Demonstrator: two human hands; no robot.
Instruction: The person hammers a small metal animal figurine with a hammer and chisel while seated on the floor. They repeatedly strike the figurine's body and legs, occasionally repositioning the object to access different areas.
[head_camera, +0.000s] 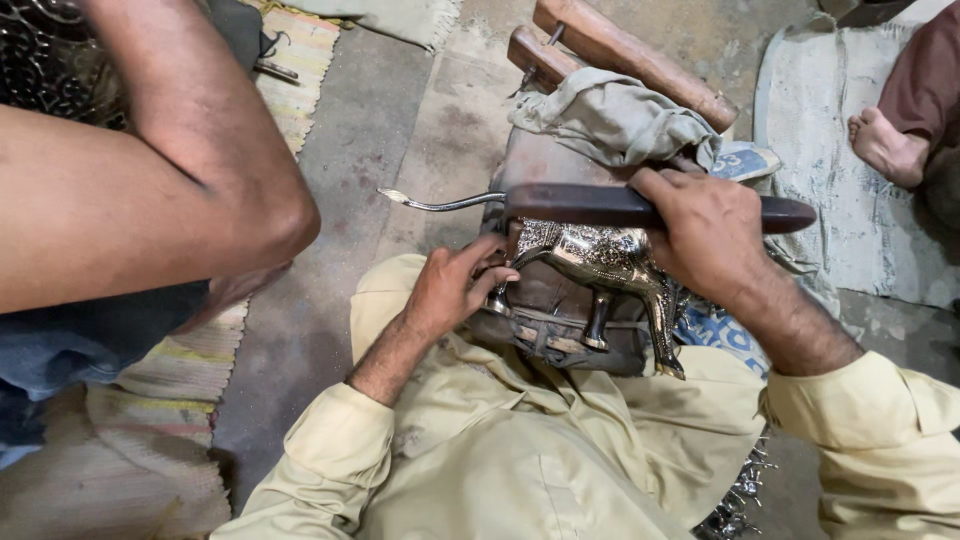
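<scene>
We brace a shiny metal animal figurine (600, 262) on a worn block (560, 320) between our knees. Our right hand (708, 232) clenches a long wooden-handled tool (600, 206) lying crosswise just above it; our left hand (455, 285) pinches its near end.

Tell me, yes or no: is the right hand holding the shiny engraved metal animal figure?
No: the right hand grips a dark wooden tool handle, while the left hand holds the figure.
</scene>
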